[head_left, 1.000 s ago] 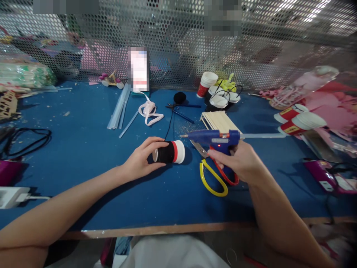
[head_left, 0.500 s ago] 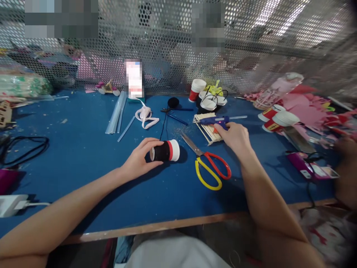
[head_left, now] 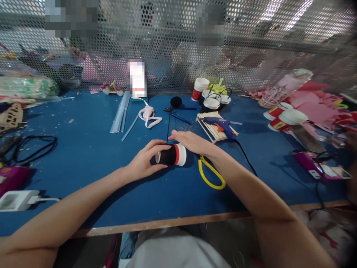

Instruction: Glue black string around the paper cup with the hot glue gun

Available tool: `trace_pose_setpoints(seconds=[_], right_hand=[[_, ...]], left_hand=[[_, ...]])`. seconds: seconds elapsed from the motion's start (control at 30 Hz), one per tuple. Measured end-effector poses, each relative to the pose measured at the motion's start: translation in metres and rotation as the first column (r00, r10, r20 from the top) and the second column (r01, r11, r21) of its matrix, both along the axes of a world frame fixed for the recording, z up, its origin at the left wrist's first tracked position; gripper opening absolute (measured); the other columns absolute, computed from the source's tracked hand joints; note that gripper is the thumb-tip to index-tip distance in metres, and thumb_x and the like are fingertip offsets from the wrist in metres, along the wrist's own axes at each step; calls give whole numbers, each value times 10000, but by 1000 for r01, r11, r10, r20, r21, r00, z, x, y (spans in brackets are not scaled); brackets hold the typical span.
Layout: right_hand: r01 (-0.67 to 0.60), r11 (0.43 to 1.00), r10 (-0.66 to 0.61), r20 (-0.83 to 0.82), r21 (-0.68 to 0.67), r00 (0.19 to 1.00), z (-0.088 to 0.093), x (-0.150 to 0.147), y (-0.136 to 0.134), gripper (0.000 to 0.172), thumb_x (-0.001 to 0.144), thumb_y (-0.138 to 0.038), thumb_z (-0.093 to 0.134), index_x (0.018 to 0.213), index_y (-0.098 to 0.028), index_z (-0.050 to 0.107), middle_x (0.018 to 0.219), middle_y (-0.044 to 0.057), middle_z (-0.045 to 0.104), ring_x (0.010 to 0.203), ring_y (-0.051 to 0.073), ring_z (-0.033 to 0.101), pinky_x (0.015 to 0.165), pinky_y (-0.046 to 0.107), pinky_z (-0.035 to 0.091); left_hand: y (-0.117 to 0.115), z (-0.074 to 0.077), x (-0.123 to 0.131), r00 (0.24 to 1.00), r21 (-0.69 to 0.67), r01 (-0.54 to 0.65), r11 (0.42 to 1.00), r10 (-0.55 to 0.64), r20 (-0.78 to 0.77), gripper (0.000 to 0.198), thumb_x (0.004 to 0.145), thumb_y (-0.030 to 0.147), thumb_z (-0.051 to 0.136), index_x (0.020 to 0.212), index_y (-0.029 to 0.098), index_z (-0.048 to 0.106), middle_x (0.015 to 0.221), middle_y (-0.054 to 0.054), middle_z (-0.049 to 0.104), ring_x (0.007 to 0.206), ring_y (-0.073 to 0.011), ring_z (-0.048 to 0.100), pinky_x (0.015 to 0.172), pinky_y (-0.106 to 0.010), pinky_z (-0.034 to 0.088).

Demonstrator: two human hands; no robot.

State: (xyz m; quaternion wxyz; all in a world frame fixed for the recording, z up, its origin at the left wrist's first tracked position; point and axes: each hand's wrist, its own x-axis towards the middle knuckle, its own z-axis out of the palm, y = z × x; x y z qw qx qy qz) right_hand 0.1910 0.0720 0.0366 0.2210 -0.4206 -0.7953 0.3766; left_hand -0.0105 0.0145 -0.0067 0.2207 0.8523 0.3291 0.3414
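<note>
My left hand (head_left: 145, 158) is wrapped round a paper cup (head_left: 181, 155) lying on its side, its open rim to the right. Black yarn (head_left: 166, 155) covers most of the cup, leaving a red band and a white end bare. A strand runs from the cup back to a black yarn ball (head_left: 176, 101). Just above the cup, beside that strand, my right hand (head_left: 192, 141) reaches in with outstretched fingers, seemingly holding nothing. Under my right forearm lie scissors, their yellow handle (head_left: 212, 178) showing and the rest hidden. A blue glue gun (head_left: 223, 126) rests on a wooden stick rack (head_left: 209, 130).
White ribbon (head_left: 149, 115) and clear glue sticks (head_left: 119, 111) lie left of the yarn ball. A phone (head_left: 138, 78) leans on the mesh wall. Paper cups (head_left: 287, 119) and pink scraps are at right. Purple boxes (head_left: 320, 165) and a white charger (head_left: 18, 201) sit near the sides.
My right hand has let go of the glue gun, leaving it on the rack, and moved left to the yarn strand above the cup. My left hand still holds the cup.
</note>
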Motion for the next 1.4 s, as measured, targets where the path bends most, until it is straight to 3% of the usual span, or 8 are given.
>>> trace_pose_setpoints(seconds=[0.1,0.2,0.37,0.5,0.6,0.77,1.27,1.4], right_hand=[[-139,969,114,-129,-203,985,-3,-13,5,392,808,-532,456,877,-211,671,957,39,672,945,184,589,822,317,446],[-129,964,69,-249,-232,966,-1,-14,4,299,747,-460,574,839,-187,652,885,31,666,850,163,596,768,297,460],[62,988,-102,-304,-138,947,7,-3,-1,245,721,-413,616,739,-169,611,771,20,647,734,129,571,716,270,443],[173,983,-185,-285,-67,941,13,5,-3,264,745,-428,590,699,-167,580,695,7,620,597,94,508,574,229,398],[200,979,-205,-243,-48,948,12,8,-1,287,759,-439,574,680,-162,570,646,-4,593,514,71,427,493,218,333],[182,983,-183,-279,-31,943,3,7,3,292,767,-440,567,670,-165,554,658,0,593,566,86,460,527,224,344],[120,990,-130,-149,-77,980,-3,2,-2,274,765,-407,564,645,-162,547,639,2,590,572,95,470,556,238,359],[107,990,-116,-105,-94,988,-4,2,-4,262,763,-398,559,650,-161,556,617,-6,567,565,94,454,539,235,344]], left_hand=[[0,1,0,1000,6,23,1000,-23,-7,483,770,275,623,1214,207,447,1214,-123,459,1180,-240,430,994,-419,392],[0,-1,-1,999,-23,33,999,-32,14,497,755,282,640,1212,210,457,1215,-121,465,1180,-245,434,1001,-423,384],[1,-6,1,979,-195,21,980,19,201,645,714,277,682,1278,228,373,1208,-121,489,1124,-239,496,946,-422,437],[0,-7,2,973,-308,27,951,45,226,591,714,282,680,1239,211,417,1163,-113,510,1041,-218,543,872,-380,490],[0,-5,3,977,-336,30,941,44,209,550,714,294,679,1205,198,449,1109,-103,528,964,-198,567,821,-357,514],[-2,-4,3,981,-375,43,926,32,191,548,707,312,683,1192,189,459,1109,-106,532,938,-197,581,771,-334,531],[-4,3,3,986,-124,109,986,-92,139,550,708,265,696,1204,200,468,1184,-128,498,1112,-235,490,879,-374,485],[-4,4,2,989,-41,110,993,-105,103,535,724,270,680,1208,203,461,1197,-129,500,1139,-242,475,955,-431,428]])
